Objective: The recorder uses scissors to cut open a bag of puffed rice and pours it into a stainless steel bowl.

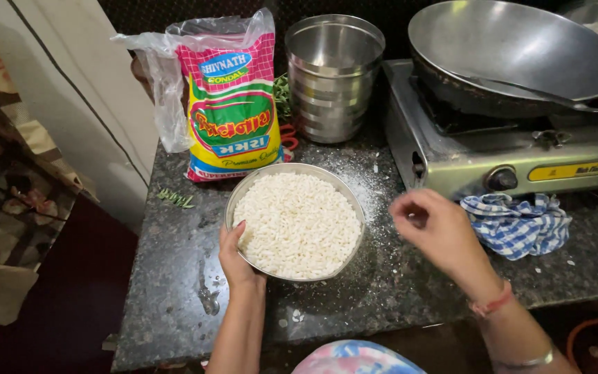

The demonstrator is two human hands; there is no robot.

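Bowl (295, 223) of puffed rice gripped by left fingers (233, 242); right fingers (410, 208) pinched together, empty.

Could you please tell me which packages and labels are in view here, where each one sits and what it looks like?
Plastic bag: upright at the counter's back left, behind the bowl; clear open top, pink checks, green, yellow and blue panels.
Stove label: long yellow strip on the steel stove's front, right of the knob.

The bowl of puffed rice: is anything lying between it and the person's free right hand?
Nothing visible does. The right hand hovers just right of the bowl, with only bare, dusty counter between them. The checked cloth lies farther right, out of the way.
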